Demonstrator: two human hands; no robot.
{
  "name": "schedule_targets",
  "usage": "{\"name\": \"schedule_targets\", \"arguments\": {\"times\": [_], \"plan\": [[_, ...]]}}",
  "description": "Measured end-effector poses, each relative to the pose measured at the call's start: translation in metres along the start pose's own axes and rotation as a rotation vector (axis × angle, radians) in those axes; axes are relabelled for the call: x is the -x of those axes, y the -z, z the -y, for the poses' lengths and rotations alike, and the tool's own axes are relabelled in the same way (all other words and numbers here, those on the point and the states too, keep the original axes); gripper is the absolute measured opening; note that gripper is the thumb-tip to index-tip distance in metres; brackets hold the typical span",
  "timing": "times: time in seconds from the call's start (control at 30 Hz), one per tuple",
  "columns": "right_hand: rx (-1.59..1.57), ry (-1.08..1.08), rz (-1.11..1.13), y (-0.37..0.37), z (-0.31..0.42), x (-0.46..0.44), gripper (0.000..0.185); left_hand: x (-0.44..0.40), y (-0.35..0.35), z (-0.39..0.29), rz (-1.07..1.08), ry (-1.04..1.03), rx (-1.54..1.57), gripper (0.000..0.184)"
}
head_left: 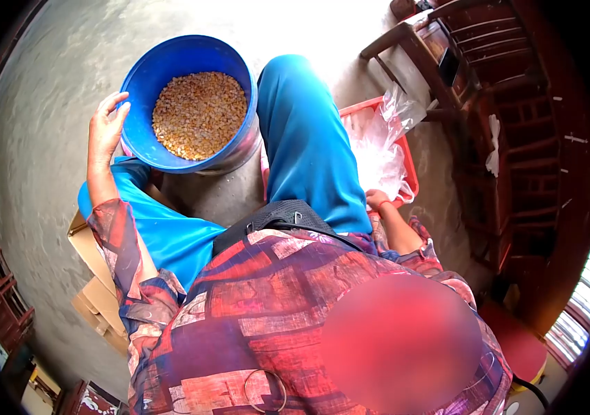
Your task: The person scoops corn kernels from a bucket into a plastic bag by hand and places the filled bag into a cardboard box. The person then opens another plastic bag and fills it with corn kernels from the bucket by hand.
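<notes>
A deep blue bucket (139,79) stands on the floor between my knees, with yellow and pale grains (201,114), like cracked corn, inside it. My left hand (108,123) is at the bucket's left rim, with the fingertips and thumb closed on its edge. Beside my right thigh, my right hand (378,199) reaches to the near corner of a red plastic basket (411,166). Clear plastic bags (388,149) fill the basket and rise above its rim. The fingers of my right hand are mostly hidden there, so their grip does not show.
Wooden chairs (516,90) line the right side, and a dark phone-like object (449,67) lies on one. Flattened cardboard (94,297) is behind my left leg. The floor (39,173) is bare concrete. A red stool seat (516,339) shows at lower right.
</notes>
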State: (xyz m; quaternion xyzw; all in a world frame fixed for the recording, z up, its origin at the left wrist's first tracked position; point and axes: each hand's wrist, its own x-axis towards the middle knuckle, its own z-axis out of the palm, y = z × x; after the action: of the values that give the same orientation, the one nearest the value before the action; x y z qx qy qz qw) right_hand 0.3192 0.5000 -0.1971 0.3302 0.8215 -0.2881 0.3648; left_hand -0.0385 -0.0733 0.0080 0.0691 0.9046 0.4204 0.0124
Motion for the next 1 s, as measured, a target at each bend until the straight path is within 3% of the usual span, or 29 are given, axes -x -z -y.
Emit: {"name": "schedule_targets", "arguments": {"times": [0.1, 0.2, 0.27, 0.4, 0.53, 0.57, 0.73, 0.83, 0.87, 0.97, 1.0], "plan": [[0.122, 0.105, -0.002, -0.034, -0.007, -0.035, 0.031, 0.0, 0.0, 0.001, -0.021, -0.024, -0.032, 0.026], [0.091, -0.033, 0.033, -0.012, 0.036, -0.021, 0.029, 0.001, 0.0, 0.004, -0.026, -0.037, -0.071, 0.026], [0.121, 0.0, 0.014, 0.007, 0.05, -0.016, 0.025, 0.002, 0.0, 0.005, -0.027, -0.044, -0.068, 0.026], [0.12, -0.005, -0.454, 0.04, 0.083, 0.002, 0.018, 0.004, -0.001, 0.004, -0.03, -0.052, -0.057, 0.025], [0.147, 0.033, -0.501, 0.048, 0.085, -0.01, 0.028, 0.005, -0.001, 0.004, -0.036, -0.071, -0.071, 0.025], [0.204, -0.019, -0.394, 0.049, 0.088, -0.016, 0.032, 0.005, -0.001, 0.005, -0.027, -0.073, -0.078, 0.026], [0.296, -0.168, -0.283, 0.044, 0.086, -0.04, 0.038, 0.005, -0.002, 0.006, -0.023, -0.076, -0.078, 0.026], [0.211, -0.113, -0.359, 0.052, 0.082, -0.039, 0.041, 0.005, -0.003, 0.004, -0.049, -0.099, -0.071, 0.026], [0.168, 0.017, -0.565, 0.05, 0.068, -0.048, 0.041, 0.003, -0.002, 0.006, -0.057, -0.121, -0.089, 0.025], [-0.004, 0.056, -0.615, 0.076, 0.062, -0.076, 0.034, 0.002, -0.004, 0.006, -0.083, -0.141, -0.055, 0.024], [-0.235, 0.153, -0.619, 0.091, 0.063, -0.087, 0.028, 0.001, -0.005, 0.008, -0.085, -0.144, -0.028, 0.023]]}}
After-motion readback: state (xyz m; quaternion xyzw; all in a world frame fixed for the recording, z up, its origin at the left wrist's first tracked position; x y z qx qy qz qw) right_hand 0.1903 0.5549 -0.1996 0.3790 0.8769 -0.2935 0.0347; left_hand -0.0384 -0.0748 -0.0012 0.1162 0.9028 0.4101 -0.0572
